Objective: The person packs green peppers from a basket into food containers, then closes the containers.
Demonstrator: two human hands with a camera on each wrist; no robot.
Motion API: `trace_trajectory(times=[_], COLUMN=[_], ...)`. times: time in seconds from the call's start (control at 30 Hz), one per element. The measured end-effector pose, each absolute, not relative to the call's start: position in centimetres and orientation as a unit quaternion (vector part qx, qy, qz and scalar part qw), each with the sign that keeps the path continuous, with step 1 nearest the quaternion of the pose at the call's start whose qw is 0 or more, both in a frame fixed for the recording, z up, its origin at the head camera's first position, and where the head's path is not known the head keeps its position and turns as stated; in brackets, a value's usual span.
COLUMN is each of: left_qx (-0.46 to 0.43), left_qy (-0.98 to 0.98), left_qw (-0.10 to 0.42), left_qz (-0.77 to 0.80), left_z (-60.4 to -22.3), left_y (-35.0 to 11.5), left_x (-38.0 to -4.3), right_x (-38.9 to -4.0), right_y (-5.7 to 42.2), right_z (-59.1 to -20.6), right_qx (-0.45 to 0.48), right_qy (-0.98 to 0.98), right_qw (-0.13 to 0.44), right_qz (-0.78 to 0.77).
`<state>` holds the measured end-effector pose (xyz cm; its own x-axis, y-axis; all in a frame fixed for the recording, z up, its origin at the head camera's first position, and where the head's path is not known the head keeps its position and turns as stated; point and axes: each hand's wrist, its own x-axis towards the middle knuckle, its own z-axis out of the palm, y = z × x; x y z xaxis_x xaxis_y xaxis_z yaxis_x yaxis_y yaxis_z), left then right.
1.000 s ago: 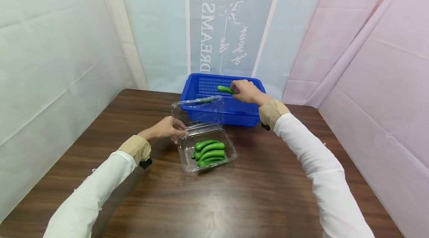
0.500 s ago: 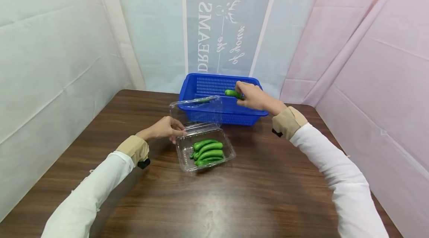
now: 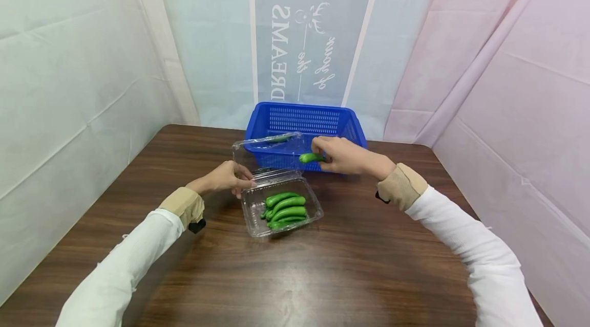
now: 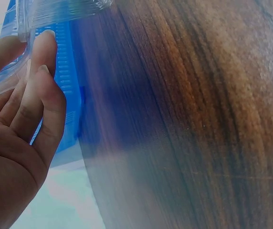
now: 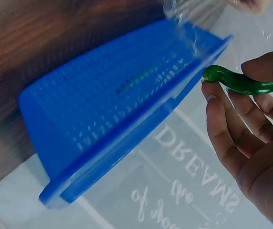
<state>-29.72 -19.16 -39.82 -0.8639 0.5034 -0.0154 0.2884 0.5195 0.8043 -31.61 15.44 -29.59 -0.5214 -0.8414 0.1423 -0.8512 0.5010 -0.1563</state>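
Observation:
A green chili pepper (image 3: pixel 311 158) is pinched between the thumb and fingers of my right hand (image 3: pixel 345 155), in front of the blue basket's near side. In the right wrist view, the glossy pepper (image 5: pixel 241 82) lies across the fingertips. My left hand (image 3: pixel 226 177) pinches the left edge of a clear plastic clamshell container (image 3: pixel 251 222) near its hinge. Its lid stands raised, leaning toward the basket. Several green peppers (image 3: pixel 290 210) lie side by side in the tray. In the left wrist view, thumb and fingers (image 4: pixel 45 52) meet the clear plastic edge.
The blue slotted basket (image 3: pixel 255 121) stands at the table's back edge, partly behind the lid. Another green pepper (image 3: pixel 278 138) shows through the lid, inside the basket. The brown wooden table (image 3: pixel 295 276) is bordered by hanging cloth (image 3: pixel 207 35) at the back and sides.
My right hand has lifted the pepper out from over the basket and brought it nearer, toward the clamshell. The left hand keeps its hold on the container.

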Motion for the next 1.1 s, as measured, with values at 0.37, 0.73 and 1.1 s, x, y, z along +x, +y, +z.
trace_trajectory(times=[0.37, 0.73, 1.1], left_qx=[0.226, 0.218, 0.224], left_qy=[0.865, 0.869, 0.867], left_qw=[0.121, 0.122, 0.121], left_qz=[0.431, 0.428, 0.43], left_z=[-40.0, -40.2, -40.3], left_y=[-19.3, -19.4, -19.4], left_x=[-29.7, -30.2, -29.9], right_x=[-29.6, -30.7, -31.6], right_y=[13.9, 11.3, 10.3], right_z=[-33.1, -36.3, -38.0], right_qx=[0.541, 0.556, 0.54], right_qy=[-0.836, -0.825, -0.836], right_qw=[-0.001, 0.001, 0.039], right_qz=[0.088, 0.103, 0.082])
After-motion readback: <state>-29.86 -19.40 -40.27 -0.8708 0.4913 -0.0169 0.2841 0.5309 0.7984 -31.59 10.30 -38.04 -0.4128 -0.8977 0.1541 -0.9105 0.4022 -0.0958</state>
